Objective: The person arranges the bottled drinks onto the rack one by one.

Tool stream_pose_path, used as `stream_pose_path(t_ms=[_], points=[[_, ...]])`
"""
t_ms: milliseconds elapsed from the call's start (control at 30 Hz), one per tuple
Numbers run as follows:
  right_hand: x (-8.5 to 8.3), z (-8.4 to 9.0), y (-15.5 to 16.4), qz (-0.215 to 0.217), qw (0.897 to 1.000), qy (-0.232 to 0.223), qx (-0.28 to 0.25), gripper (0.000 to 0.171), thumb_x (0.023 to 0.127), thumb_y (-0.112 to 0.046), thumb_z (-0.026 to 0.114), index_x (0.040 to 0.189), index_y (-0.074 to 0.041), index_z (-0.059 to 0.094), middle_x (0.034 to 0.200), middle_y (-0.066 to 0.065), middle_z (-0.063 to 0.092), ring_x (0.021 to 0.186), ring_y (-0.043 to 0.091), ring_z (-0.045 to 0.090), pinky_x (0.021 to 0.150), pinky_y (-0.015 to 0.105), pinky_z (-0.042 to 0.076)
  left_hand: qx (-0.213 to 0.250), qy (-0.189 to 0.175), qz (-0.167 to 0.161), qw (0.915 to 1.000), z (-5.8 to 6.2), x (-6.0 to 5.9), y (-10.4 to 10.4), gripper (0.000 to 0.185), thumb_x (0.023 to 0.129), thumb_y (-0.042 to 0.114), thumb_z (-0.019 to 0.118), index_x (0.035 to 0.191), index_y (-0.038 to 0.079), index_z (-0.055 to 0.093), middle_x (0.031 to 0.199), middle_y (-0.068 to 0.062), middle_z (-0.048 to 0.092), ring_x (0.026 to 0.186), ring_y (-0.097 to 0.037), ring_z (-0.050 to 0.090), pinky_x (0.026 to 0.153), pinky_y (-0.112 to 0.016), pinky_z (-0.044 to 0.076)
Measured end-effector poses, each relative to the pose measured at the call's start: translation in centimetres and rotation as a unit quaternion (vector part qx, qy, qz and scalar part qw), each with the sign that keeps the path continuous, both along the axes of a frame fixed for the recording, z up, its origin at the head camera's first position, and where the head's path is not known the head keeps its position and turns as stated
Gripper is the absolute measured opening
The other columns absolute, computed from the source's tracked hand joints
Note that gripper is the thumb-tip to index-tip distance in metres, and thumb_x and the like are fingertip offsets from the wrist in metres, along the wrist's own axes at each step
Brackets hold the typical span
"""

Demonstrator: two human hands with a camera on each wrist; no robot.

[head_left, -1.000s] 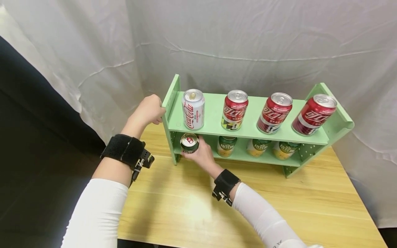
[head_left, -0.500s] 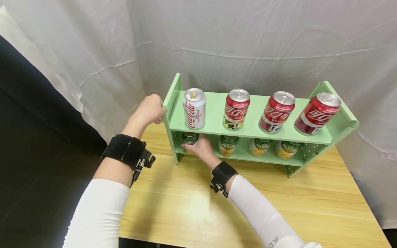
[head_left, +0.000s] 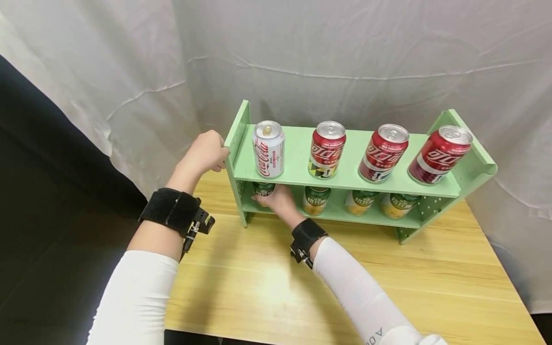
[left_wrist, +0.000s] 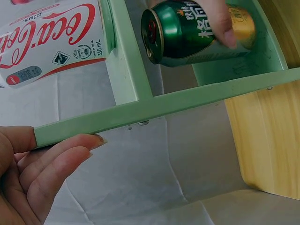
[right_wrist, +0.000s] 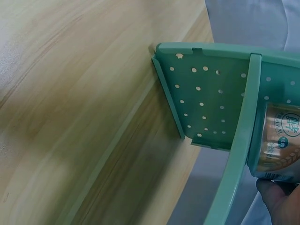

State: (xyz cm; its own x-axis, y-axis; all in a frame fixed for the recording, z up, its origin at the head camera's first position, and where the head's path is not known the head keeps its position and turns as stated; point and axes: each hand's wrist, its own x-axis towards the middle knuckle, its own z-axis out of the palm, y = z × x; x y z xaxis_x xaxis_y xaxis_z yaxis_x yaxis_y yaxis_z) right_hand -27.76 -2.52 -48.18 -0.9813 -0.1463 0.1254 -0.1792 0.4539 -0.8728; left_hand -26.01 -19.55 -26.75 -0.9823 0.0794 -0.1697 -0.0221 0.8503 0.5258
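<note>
A light green two-tier shelf (head_left: pixel 297 153) stands on the wooden table. My left hand (head_left: pixel 209 151) grips the upper edge of its left side panel; in the left wrist view the thumb and fingers lie on either side of that green panel edge. At the left end of the lower tier is a green-and-gold drink can (left_wrist: pixel 183 33), with my right hand (head_left: pixel 282 201) holding its side. The right wrist view shows the can's gold lower part (right_wrist: pixel 281 140) standing on the tier board, a thumb against it. The upper board hides the can's top in the head view.
Above it stands a white Coca-Cola can (head_left: pixel 269 153), then red cans (head_left: pixel 327 153) in a row to the right. More green-and-gold cans (head_left: pixel 316 201) stand on the lower tier. Wooden table (head_left: pixel 258 282) lies in front; a pale curtain (head_left: pixel 345 57) hangs behind.
My right hand has pushed the green-and-gold can back under the upper board, so its lid has gone out of sight in the head view. My left hand keeps its hold on the shelf panel.
</note>
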Motion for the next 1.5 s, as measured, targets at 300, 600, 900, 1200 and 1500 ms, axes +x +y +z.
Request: stream_pose_path(t_ms=[300, 600, 900, 1200, 1500], points=[[0.0, 0.1, 0.3, -0.016, 0.997, -0.043, -0.063, 0.082, 0.064, -0.022, 0.087, 0.131, -0.006, 0.042, 0.122, 0.014, 0.057, 0.111, 0.029, 0.057, 0.096, 0.039, 0.049, -0.006, 0.005, -0.021, 0.9997, 0.0, -0.3, 0.4, 0.025, 0.091, 0.003, 0.034, 0.079, -0.004, 0.056, 0.076, -0.02, 0.066, 0.062, -0.025, 0.067, 0.067, -0.037, 0.058], [1.6, -0.4, 0.3, -0.035, 0.998, 0.043, -0.036, 0.106, 0.066, -0.047, 0.081, 0.148, -0.023, 0.019, 0.147, 0.011, 0.034, 0.135, 0.026, 0.036, 0.112, 0.04, 0.031, -0.008, 0.003, 0.004, 1.0, -0.4, -0.5, 0.1, 0.022, 0.09, 0.005, 0.035, 0.081, -0.002, 0.054, 0.069, -0.014, 0.064, 0.06, -0.023, 0.066, 0.066, -0.036, 0.057], [5.2, 0.5, 0.7, -0.027, 0.999, 0.033, -0.014, 0.111, 0.064, -0.043, 0.083, 0.148, -0.006, 0.021, 0.151, 0.016, 0.028, 0.138, 0.03, 0.031, 0.113, 0.045, 0.028, -0.04, 0.041, 0.013, 0.9983, -0.7, -0.3, -0.7, 0.026, 0.089, 0.008, 0.035, 0.08, -0.001, 0.058, 0.071, -0.013, 0.063, 0.06, -0.023, 0.057, 0.051, -0.03, 0.043], [8.2, 1.4, 1.7, 0.02, 0.999, 0.014, 0.038, 0.114, 0.069, -0.049, 0.079, 0.151, -0.008, 0.011, 0.157, 0.014, 0.015, 0.144, 0.03, 0.016, 0.115, 0.048, 0.019, -0.05, 0.11, 0.038, 0.9919, -3.2, 1.7, -1.8, 0.05, 0.1, 0.04, 0.029, 0.099, 0.002, 0.062, 0.086, -0.018, 0.062, 0.079, -0.035, 0.058, 0.067, -0.047, 0.048], [10.0, 2.4, 5.4, 0.059, 0.977, 0.061, 0.195, 0.127, 0.061, -0.056, 0.079, 0.151, -0.005, 0.005, 0.157, 0.017, 0.003, 0.146, 0.029, 0.003, 0.117, 0.049, 0.002, -0.099, 0.096, -0.033, 0.9899, -11.2, 7.2, -1.0, 0.1, 0.088, 0.072, 0.023, 0.148, -0.003, -0.003, 0.154, -0.024, -0.001, 0.139, -0.046, 0.018, 0.109, -0.063, 0.02]])
